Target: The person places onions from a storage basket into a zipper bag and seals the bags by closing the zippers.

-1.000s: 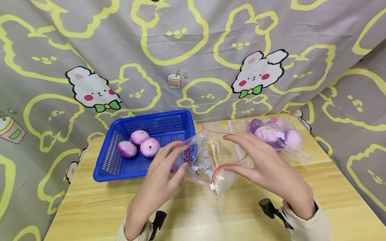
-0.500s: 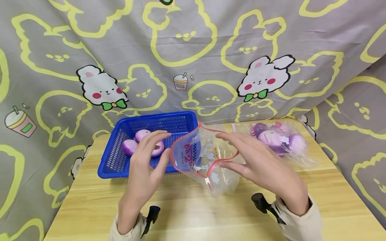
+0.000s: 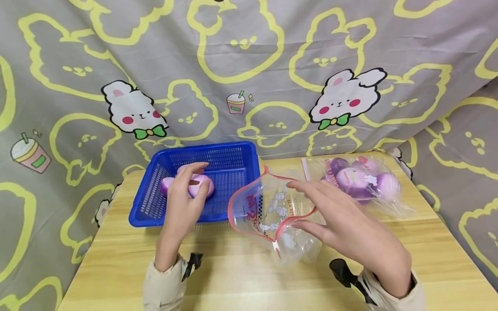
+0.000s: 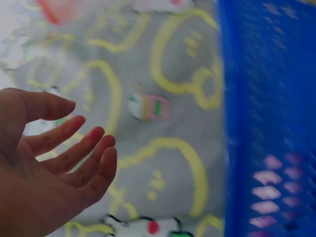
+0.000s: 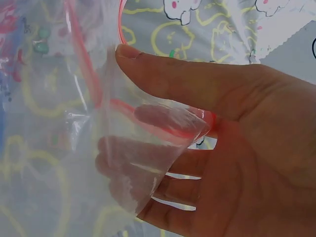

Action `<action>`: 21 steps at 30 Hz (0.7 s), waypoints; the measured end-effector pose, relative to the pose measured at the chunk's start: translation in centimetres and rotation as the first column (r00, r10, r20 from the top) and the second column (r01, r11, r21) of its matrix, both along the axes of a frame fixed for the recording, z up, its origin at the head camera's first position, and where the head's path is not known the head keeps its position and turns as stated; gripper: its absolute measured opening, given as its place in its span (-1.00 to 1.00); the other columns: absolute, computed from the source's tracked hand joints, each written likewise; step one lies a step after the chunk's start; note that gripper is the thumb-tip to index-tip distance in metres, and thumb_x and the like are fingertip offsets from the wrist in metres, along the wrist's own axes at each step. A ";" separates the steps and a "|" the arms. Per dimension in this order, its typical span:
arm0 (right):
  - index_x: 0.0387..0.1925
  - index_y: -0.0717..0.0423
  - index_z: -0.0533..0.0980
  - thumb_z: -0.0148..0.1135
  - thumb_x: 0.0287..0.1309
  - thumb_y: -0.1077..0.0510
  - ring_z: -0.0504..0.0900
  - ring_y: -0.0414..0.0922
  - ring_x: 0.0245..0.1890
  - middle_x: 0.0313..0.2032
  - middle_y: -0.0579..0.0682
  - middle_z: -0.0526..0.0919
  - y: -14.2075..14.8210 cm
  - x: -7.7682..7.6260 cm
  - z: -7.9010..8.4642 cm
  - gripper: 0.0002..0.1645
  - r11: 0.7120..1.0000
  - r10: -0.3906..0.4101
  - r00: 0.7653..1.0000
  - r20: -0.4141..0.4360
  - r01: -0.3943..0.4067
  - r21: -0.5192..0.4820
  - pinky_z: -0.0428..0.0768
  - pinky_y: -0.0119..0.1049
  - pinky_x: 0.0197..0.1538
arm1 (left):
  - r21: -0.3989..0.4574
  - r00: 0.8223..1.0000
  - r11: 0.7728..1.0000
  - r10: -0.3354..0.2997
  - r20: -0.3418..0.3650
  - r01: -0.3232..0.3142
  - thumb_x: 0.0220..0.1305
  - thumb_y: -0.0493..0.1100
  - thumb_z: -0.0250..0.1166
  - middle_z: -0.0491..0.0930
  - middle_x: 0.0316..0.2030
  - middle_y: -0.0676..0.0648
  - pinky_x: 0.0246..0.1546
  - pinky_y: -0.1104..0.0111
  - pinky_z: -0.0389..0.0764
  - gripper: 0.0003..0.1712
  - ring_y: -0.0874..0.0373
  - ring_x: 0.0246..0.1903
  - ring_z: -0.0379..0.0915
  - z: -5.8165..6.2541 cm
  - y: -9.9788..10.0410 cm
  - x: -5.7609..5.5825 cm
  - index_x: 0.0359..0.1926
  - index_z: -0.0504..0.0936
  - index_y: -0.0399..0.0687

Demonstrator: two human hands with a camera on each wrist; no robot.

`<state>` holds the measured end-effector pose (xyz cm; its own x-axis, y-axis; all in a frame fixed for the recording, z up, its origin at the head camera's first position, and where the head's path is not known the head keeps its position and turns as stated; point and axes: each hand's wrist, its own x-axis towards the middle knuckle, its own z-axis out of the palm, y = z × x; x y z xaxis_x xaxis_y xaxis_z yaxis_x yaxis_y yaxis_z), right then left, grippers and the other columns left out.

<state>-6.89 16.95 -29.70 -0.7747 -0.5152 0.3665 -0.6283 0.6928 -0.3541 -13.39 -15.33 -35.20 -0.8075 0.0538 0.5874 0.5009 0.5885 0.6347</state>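
Several purple onions, one of them an onion (image 3: 210, 186) partly behind my fingers, lie in the left half of a blue plastic basket (image 3: 232, 183). My left hand (image 3: 182, 203) hangs over these onions with thumb and fingers apart; in the left wrist view its palm holds nothing beside the basket wall (image 4: 232, 123). My right hand (image 3: 344, 220) grips the side of a clear zip bag (image 3: 250, 207) with a red zip line and a white slider. The bag's mouth gapes upward. In the right wrist view the fingers (image 5: 128, 173) show through the film, the thumb (image 5: 173, 79) on the near side.
To the right, a second clear bag (image 3: 311, 166) filled with several onions (image 3: 352, 182) lies at the back of the wooden table (image 3: 249, 285). A grey patterned curtain (image 3: 268, 69) hangs right behind the table's back edge.
My left hand has let go of the zip bag's left side and moved left over the onions in the basket. My right hand keeps its grip on the bag, whose mouth stays spread.
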 end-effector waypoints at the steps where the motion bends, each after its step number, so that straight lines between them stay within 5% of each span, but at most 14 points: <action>1: 0.43 -0.17 0.28 0.44 0.14 -0.04 0.50 -0.24 -0.08 0.06 -0.24 0.57 0.1 0.0 -0.2 -0.14 1.000 -0.004 1.000 0.001 0.004 -0.001 0.51 -0.12 0.03 | -0.017 1.000 1.000 0.012 0.005 -0.012 0.22 -0.39 0.26 0.62 0.00 -0.13 -0.02 0.18 0.48 -0.59 0.02 0.03 0.49 -0.5 -0.1 -0.6 0.10 0.61 -0.16; 7: 0.43 -0.18 0.27 0.45 0.12 -0.06 0.50 -0.22 -0.03 0.07 -0.24 0.55 0.0 0.0 -0.5 -0.12 1.000 -0.016 1.000 0.025 0.016 0.008 0.51 -0.12 0.06 | -0.112 0.998 0.993 0.047 0.049 -0.042 0.17 -0.41 0.28 0.57 0.07 -0.25 0.15 0.07 0.39 -0.59 -0.12 0.15 0.43 -2.9 -0.8 -2.6 0.08 0.59 -0.28; 21: 0.41 -0.11 0.31 0.45 0.13 -0.07 0.50 -0.17 0.07 0.16 -0.19 0.53 -0.4 0.3 -0.8 -0.15 0.999 -0.027 0.999 0.018 0.026 0.042 0.52 -0.10 0.11 | -0.290 0.986 0.953 0.125 0.114 -0.087 0.13 -0.42 0.34 0.44 0.13 -0.38 0.31 -0.11 0.21 -0.53 -0.30 0.20 0.29 -5.5 -2.3 -3.9 0.10 0.55 -0.35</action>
<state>-6.60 16.51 -30.49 -0.7948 -0.5088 0.3307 -0.6030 0.7236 -0.3359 -17.28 -17.59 -40.67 -0.8856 0.1127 0.4506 0.3506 0.7984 0.4894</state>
